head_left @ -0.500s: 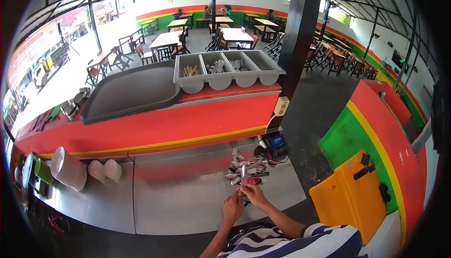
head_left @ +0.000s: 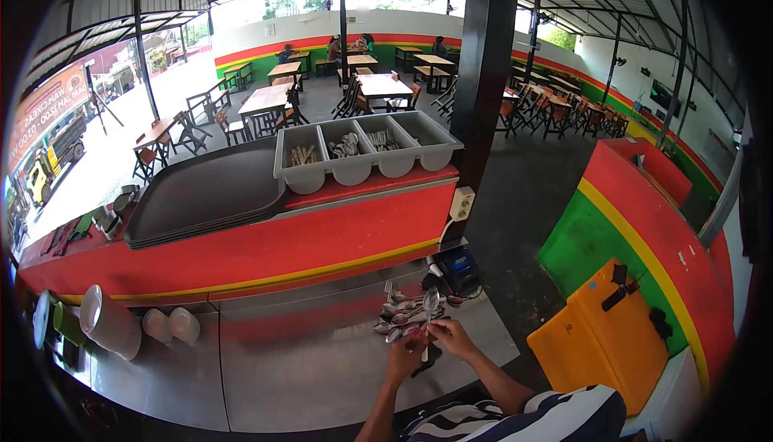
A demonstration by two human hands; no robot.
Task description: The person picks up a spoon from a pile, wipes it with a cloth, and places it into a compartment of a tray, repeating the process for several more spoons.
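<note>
Evidently, a spoon [head_left: 432,300] is being pinched by the right hand [head_left: 454,340] beside the cutlery [head_left: 396,310]. Steadiness is being required; the left hand's [head_left: 404,358] grip is being obscured.

Left of the cutlery pile [head_left: 400,313], the steel counter [head_left: 302,361] is offering a wide, low path, running as far as the small bowls [head_left: 184,326]; the tall white stack [head_left: 110,325] is standing beyond them. On the pile's near side, the left hand [head_left: 407,356], the right hand [head_left: 453,338] and a raised spoon [head_left: 432,301] are crowding the approach. Just beyond its right side, the blue-and-black device [head_left: 458,271] is hemming it in. Beyond the pile, the red wall [head_left: 338,242] is rising, its top carrying the compartment tray [head_left: 366,170] and blocking low reaches.
</note>
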